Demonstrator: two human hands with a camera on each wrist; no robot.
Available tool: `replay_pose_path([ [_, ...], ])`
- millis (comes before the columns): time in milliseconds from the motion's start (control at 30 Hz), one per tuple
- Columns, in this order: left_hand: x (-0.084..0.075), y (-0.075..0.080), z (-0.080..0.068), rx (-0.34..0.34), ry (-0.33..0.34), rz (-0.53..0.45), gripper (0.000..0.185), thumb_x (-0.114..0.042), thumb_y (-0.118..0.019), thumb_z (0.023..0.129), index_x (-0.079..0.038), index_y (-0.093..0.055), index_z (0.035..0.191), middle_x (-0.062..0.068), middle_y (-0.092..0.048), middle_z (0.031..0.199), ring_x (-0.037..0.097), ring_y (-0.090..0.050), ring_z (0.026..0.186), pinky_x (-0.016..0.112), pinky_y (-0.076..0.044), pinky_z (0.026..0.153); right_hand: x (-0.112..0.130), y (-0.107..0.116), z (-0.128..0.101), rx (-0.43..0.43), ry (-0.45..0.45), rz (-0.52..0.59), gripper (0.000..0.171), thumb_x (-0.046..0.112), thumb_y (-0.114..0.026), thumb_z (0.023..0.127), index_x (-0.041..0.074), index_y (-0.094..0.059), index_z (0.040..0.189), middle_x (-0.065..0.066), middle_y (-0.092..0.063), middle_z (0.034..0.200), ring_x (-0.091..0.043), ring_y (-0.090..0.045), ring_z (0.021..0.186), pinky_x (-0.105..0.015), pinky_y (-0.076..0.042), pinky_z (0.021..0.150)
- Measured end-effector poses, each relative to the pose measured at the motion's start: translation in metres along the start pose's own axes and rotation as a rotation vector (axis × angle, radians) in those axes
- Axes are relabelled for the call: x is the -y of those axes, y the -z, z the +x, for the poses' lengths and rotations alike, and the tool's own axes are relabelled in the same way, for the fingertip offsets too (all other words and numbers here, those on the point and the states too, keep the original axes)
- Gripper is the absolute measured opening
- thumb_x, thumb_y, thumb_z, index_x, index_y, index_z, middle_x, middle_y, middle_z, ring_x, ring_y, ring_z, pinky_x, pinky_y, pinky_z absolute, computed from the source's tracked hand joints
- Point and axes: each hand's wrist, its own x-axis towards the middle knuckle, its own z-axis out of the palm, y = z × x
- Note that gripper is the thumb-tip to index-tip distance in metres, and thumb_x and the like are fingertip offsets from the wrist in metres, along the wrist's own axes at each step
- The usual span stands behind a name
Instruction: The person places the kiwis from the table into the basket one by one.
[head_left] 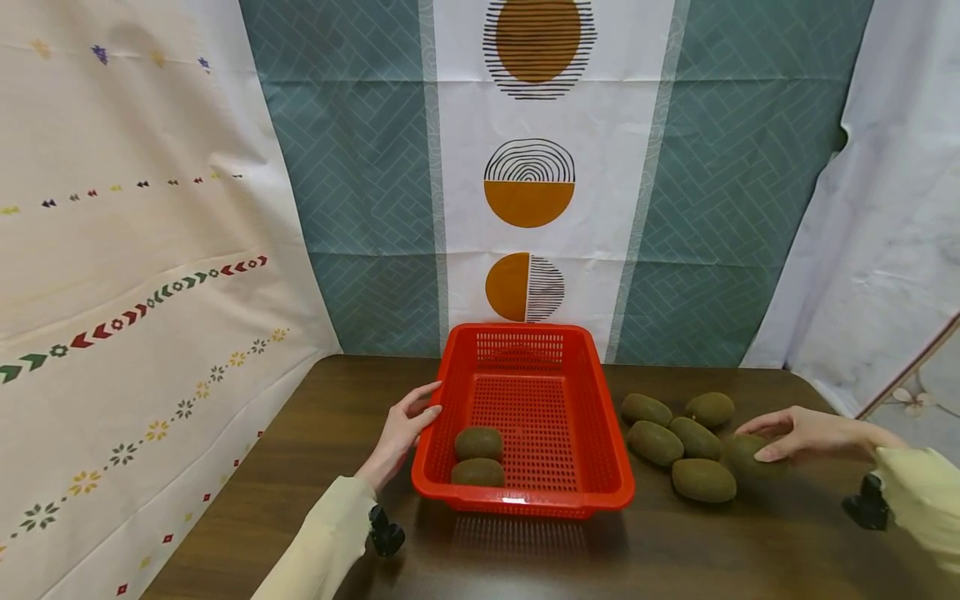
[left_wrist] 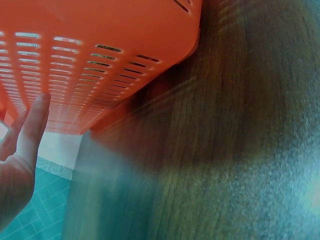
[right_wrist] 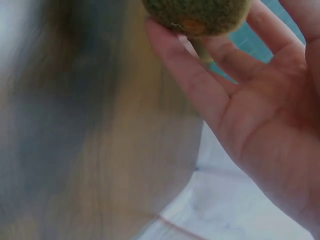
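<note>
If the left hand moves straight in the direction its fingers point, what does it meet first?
Probably the red basket: the left hand points at its left wall, fingertips at the rim or just short of it.

Staged home corner — patterned cloth backdrops (head_left: 525,167), wooden table (head_left: 300,467).

The rectangular red plastic basket (head_left: 592,433) is glossy, its walls and floor a perforated mesh. It sits on a dark brown wooden table (head_left: 750,542) with visible grain and a soft sheen. At three o'clock from it lie oval brown-green kiwis (head_left: 703,480) with matt, fuzzy skin. At twelve o'clock hangs smooth printed cloth (head_left: 528,192), lightly creased.
</note>
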Motion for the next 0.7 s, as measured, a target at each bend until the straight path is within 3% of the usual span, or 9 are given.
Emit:
replay_pose_path([
  [233, -0.001, 0.0, -0.001, 0.006, 0.001, -0.002, 0.047, -0.009, -0.056, 0.09, -0.005, -0.041, 0.134, 0.025, -0.05, 0.12, 0.041, -0.056, 0.097, 0.043, -0.05, 0.071, 0.022, -0.007, 0.013, -0.226, -0.033, -0.212, 0.04, 0.005, -0.056, 0.088, -0.007, -0.047, 0.125, -0.024, -0.043, 0.127, -0.013, -0.055, 0.078, -0.036, -0.051, 0.059],
  [333, -0.001, 0.001, 0.0, 0.004, 0.0, -0.008, 0.048, -0.009, -0.056, 0.09, -0.005, -0.041, 0.134, 0.025, -0.05, 0.12, 0.041, -0.055, 0.097, 0.043, -0.05, 0.071, 0.028, -0.009, 0.022, -0.266, -0.015, -0.262, 0.041, 0.007, -0.057, 0.088, -0.005, -0.047, 0.126, -0.019, -0.045, 0.127, -0.015, -0.056, 0.076, -0.038, -0.051, 0.059],
  [400, -0.001, 0.001, 0.0, 0.006, 0.0, -0.008, 0.048, -0.009, -0.056, 0.09, -0.004, -0.041, 0.135, 0.025, -0.05, 0.12, 0.041, -0.055, 0.098, 0.043, -0.05, 0.071, 0.033, -0.01, 0.027, -0.286, -0.007, -0.28, 0.042, 0.008, -0.057, 0.088, -0.004, -0.047, 0.127, -0.017, -0.046, 0.126, -0.014, -0.056, 0.084, -0.039, -0.051, 0.062],
  [600, 0.0, 0.0, -0.001, 0.011, 0.003, -0.015, 0.049, -0.01, -0.057, 0.089, -0.005, -0.04, 0.135, 0.025, -0.048, 0.123, 0.041, -0.055, 0.099, 0.043, -0.05, 0.072, 0.054, -0.016, 0.044, -0.338, -0.031, -0.286, 0.048, 0.015, -0.059, 0.088, -0.003, -0.044, 0.13, -0.024, -0.039, 0.132, -0.01, -0.053, 0.102, -0.039, -0.05, 0.073],
  [700, -0.001, 0.0, -0.001, 0.007, 0.004, -0.011, 0.05, -0.01, -0.057, 0.089, -0.005, -0.04, 0.136, 0.025, -0.048, 0.123, 0.04, -0.055, 0.099, 0.043, -0.05, 0.073, 0.066, -0.018, 0.054, -0.347, -0.025, -0.286, 0.049, 0.015, -0.061, 0.087, -0.003, -0.045, 0.13, -0.025, -0.04, 0.131, -0.016, -0.056, 0.096, -0.039, -0.049, 0.073],
])
